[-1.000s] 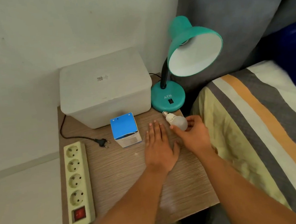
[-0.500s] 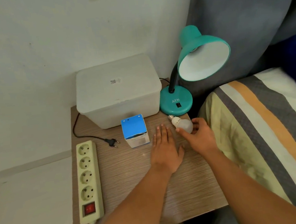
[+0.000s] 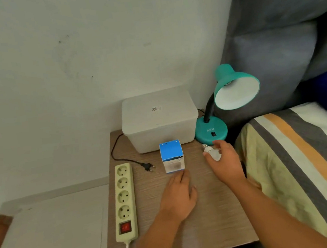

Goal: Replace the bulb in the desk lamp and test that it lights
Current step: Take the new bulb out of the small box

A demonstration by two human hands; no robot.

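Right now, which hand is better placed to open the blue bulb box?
The left hand: its fingertips lie at the base of the blue box and it holds nothing. The right hand is around the bulb.

A bedroom in a home. A small wooden nightstand (image 3: 218, 215) stands in a corner of a plain white wall (image 3: 71, 62). At 3 o'clock a bed with a striped cover (image 3: 303, 159) abuts it, a grey padded headboard (image 3: 281, 40) at 1 o'clock.
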